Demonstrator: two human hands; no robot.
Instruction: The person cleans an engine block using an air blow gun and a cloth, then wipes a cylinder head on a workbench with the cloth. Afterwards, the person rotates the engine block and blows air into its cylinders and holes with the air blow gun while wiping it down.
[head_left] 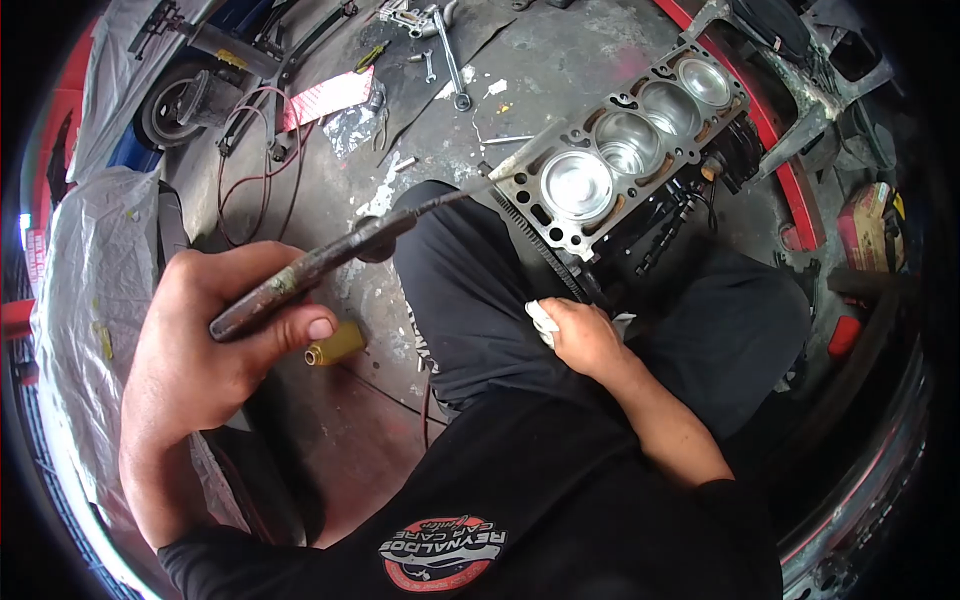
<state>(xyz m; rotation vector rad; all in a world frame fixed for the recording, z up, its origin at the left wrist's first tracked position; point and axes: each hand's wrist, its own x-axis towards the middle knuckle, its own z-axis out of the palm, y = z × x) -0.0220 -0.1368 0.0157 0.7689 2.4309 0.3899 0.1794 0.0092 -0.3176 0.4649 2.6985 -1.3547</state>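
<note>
My left hand (215, 330) is closed around the handle of a long dark metal tool (330, 255), which has a rounded bump midway and narrows to a thin tip. That tip points at the near left corner of an engine block (625, 150); whether it touches, I cannot tell. Bright piston tops (577, 185) show in the block's bores, and a toothed ring gear (535, 235) runs along its near end. Between my knees, my right hand (588, 340) grips a crumpled white rag (543, 322), just below the gear.
A yellow bottle (337, 345) lies under my left wrist. Beyond my knee are a long ratchet (452, 65), a small wrench (430, 67), pliers (381, 130), a red-and-white sheet (328, 97) and a looped hose (262, 180). Red metal beams (795, 195) run right of the block.
</note>
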